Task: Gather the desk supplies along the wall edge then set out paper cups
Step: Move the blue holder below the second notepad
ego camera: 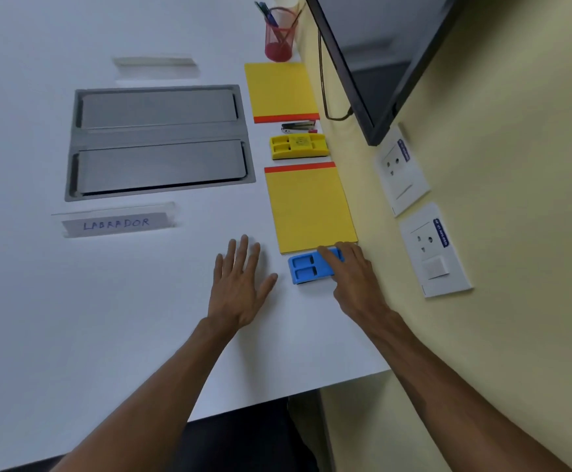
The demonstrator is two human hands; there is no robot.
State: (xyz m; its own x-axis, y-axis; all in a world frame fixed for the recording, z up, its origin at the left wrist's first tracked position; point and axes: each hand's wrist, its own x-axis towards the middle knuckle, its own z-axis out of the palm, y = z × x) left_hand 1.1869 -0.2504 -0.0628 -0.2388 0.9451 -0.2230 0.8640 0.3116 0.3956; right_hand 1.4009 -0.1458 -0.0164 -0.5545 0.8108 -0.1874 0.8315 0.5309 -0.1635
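Lower centre of frame: right hand (352, 270) with fingers laid on the blue plastic compartmented eraser block (306, 267); left hand (240, 284) spread flat on the white desk (107, 301).

The desk (73, 318) is a smooth, matt white surface, with a brushed, dull-grey metal hatch (158, 141) set into it and clear glossy plastic name holders (114, 221) on top. Two pads (310, 207) look like matt yellow paper with orange binding strips, the blue tray (306, 269) and yellow tray (298, 146) are moulded plastic with a slight sheen, and the red cup (279, 39) is fine wire mesh. The wall (516, 165) is matt yellow paint, its sockets (402, 172) smooth white plastic, the monitor (380, 46) dark and faintly glossy.
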